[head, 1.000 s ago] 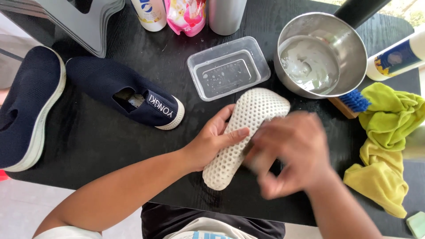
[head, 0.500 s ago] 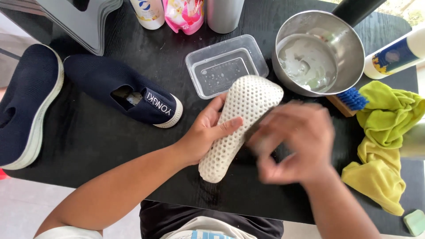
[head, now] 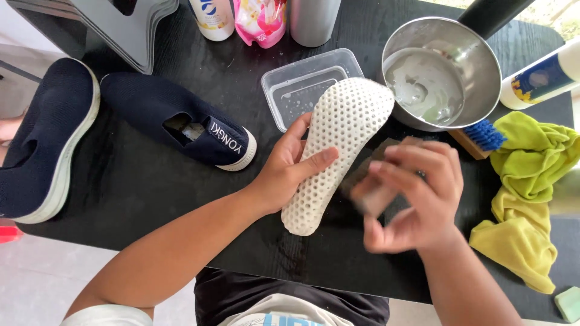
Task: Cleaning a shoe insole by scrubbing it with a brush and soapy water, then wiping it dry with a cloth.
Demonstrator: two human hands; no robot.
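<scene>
Head view, read from left to right. At the far left two navy slip-on shoes lie on the black counter (head: 151,199): one shoe (head: 42,145) overhangs the left edge, the other shoe (head: 181,127) lies just beside it with its opening upward. Behind them, at the top edge, stand a white bottle (head: 211,15), a pink pouch (head: 260,21) and a grey metal cylinder (head: 311,18).

At centre, the left hand (head: 290,166) pins a white perforated insole (head: 341,148) to the counter; its fingers (head: 317,160) are spread flat over the insole's middle and the thumb hooks the left edge, so the hand is pressing and gripping rather than clenched. The insole lies slantwise, its broad end touching a clear plastic tub (head: 308,84) holding a little water.

To the right, the right hand (head: 417,199) is blurred by motion just beside the insole. Its fingers curl around a small brownish block (head: 377,196), perhaps a sponge or pad; its kind cannot be told.

Further right stand a steel saucepan (head: 441,72) of cloudy liquid, a blue-bristled brush (head: 477,136) below its rim, a tipped white tube (head: 541,75), and a yellow-green cloth (head: 525,193).

The step in hand appears to be scrubbing the insole. The next stroke probably calls for firm downward hold by the left hand and the block brought flat onto the perforated face.
</scene>
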